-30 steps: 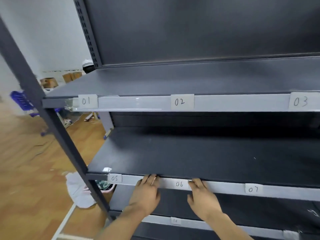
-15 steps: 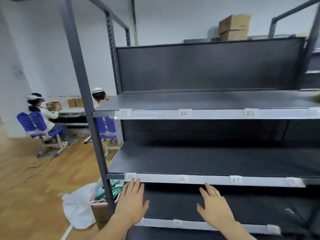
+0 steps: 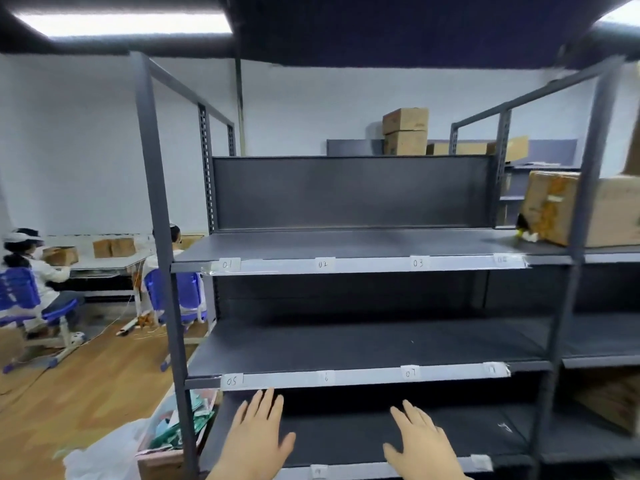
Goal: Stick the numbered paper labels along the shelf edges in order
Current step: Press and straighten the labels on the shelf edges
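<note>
Grey metal shelf unit (image 3: pixel 349 192), front view. Along the top shelf edge (image 3: pixel 370 264) we read, left to right, label 01 (image 3: pixel 227 264), label 02 (image 3: pixel 322 264), label 03 (image 3: pixel 418 262) and a fourth label (image 3: pixel 502 259) too blurred to read. On the middle shelf edge (image 3: pixel 284 378) we find label 05 (image 3: pixel 232 380), a blurred label (image 3: pixel 326 376), label 07 (image 3: pixel 410 373) and an end label (image 3: pixel 493 368) at the right. The bottom shelf edge (image 3: pixel 356 470) carries two small labels (image 3: pixel 318 472) that we cannot read.

The left hand (image 3: pixel 258 434) and the right hand (image 3: pixel 420 441) hover well apart in front of the bottom shelf, below the middle edge. We see their backs, with fingers straight and spread: both are released and grasp nothing.

A cardboard box (image 3: pixel 561 209) sits at the right end of the top shelf. At left, two seated persons (image 3: pixel 24 261) on blue chairs (image 3: pixel 20 296) face a counter (image 3: pixel 104 263) bearing small boxes. A white bag (image 3: pixel 100 459) lies on the wooden floor (image 3: pixel 86 375) by the shelf post.
</note>
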